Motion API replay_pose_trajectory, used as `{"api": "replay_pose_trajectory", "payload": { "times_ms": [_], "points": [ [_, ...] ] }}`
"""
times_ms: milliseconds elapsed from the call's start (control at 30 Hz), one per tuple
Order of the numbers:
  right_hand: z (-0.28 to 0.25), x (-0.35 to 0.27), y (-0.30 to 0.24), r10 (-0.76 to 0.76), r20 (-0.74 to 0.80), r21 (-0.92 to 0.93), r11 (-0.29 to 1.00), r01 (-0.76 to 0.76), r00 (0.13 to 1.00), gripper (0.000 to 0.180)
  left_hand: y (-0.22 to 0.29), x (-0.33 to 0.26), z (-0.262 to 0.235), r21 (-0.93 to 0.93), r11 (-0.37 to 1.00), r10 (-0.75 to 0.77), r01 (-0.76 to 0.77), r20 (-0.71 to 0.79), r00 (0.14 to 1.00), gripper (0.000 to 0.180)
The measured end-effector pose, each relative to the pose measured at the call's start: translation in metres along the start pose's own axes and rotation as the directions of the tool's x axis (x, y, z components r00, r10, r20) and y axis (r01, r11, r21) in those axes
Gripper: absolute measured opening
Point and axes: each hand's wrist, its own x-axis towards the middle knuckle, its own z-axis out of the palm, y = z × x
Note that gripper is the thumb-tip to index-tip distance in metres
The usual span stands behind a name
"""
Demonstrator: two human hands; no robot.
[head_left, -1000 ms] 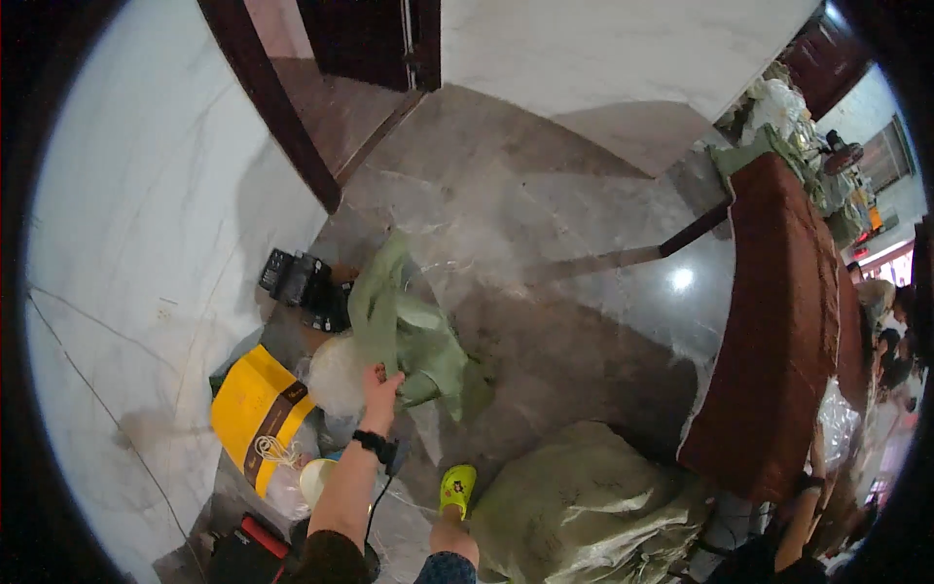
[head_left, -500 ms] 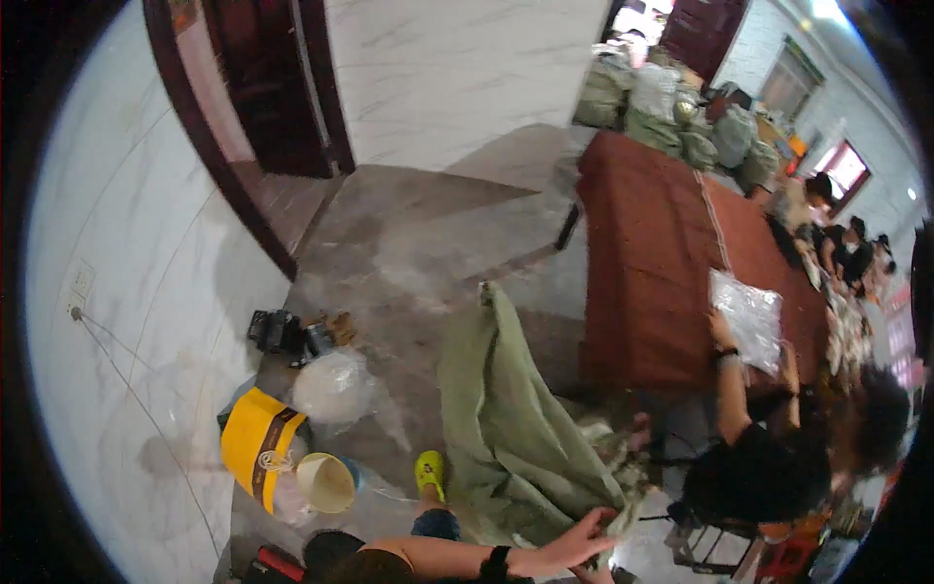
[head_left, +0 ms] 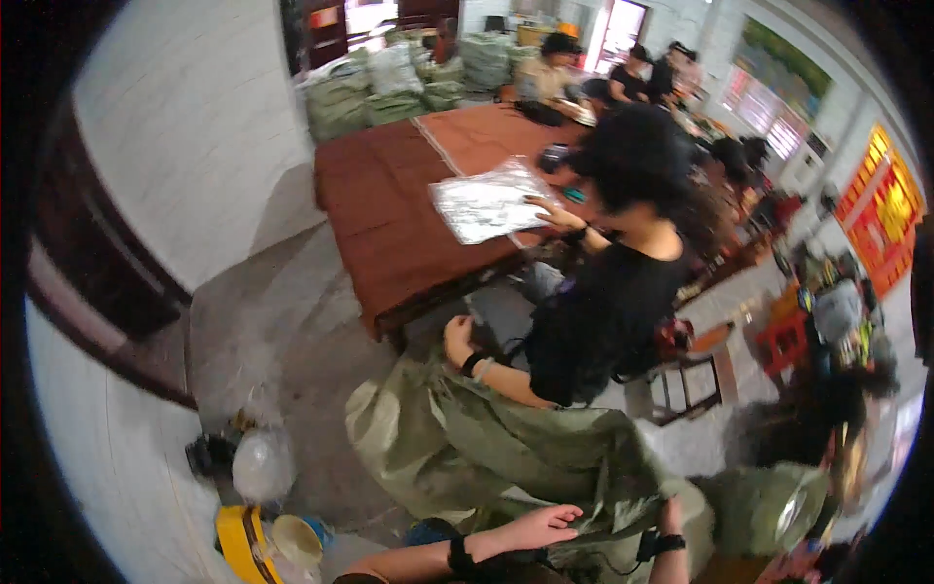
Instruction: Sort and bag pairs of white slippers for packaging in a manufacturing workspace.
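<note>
A large olive-green woven sack (head_left: pixel 486 448) spreads across the lower middle, crumpled. My left hand (head_left: pixel 545 527) is over its near edge, fingers stretched out and apart, with no clear grip on the cloth. To its right, my right hand (head_left: pixel 671 516) is closed on the sack's edge, its fingers partly hidden by the folds. A co-worker in a black top (head_left: pixel 613 302) stands on the far side. One hand of that person (head_left: pixel 459 343) is at the sack's far edge; the other (head_left: pixel 556 214) touches a clear plastic bag (head_left: pixel 491 201) on the table.
A table with a red-brown cover (head_left: pixel 389 195) stands beyond the sack. Several full sacks (head_left: pixel 394 73) are piled behind it. At lower left are a yellow bag (head_left: pixel 243 545), a bucket (head_left: pixel 297 538) and a white plastic bundle (head_left: pixel 263 465). A stool (head_left: pixel 686 384) stands right; other people sit farther back.
My view has swung right. The sack, hanging upright before, is now spread wider. My right hand has come into view on it, and the co-worker has moved one hand to the sack.
</note>
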Motion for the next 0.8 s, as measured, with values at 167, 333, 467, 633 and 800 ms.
{"api": "replay_pose_trajectory", "payload": {
  "times_ms": [167, 333, 467, 633, 800],
  "points": [
    [-0.067, -0.083, 0.029, 0.531, -0.342, 0.389, 0.831, -0.397, 0.775, 0.034, 0.085, -0.035, -0.006, 0.297, 0.953, 0.034, -0.057, 0.083, 0.996, 0.037],
    [-0.086, -0.164, 0.107, 0.6, -0.393, 0.801, 0.596, -0.062, 0.697, 0.049, 0.212, -0.054, 0.031, 0.628, 0.538, 0.657, -0.563, 0.106, 0.747, 0.035],
    [-0.071, -0.136, 0.111, 0.698, -0.2, 0.919, 0.377, -0.115, 0.687, 0.053, 0.289, -0.063, 0.074, 0.545, 0.219, 0.91, -0.809, 0.184, 0.371, 0.035],
    [-0.134, -0.06, 0.175, 0.673, -0.293, 0.859, 0.497, -0.122, 0.679, 0.053, 0.313, 0.019, 0.138, 0.502, 0.152, 0.932, -0.851, 0.213, 0.292, 0.035],
    [-0.175, 0.022, 0.083, 0.402, -0.09, 0.98, 0.199, 0.008, 0.911, 0.052, 0.329, 0.105, 0.189, 0.507, 0.165, 0.913, -0.846, 0.245, 0.326, 0.035]
  ]
}}
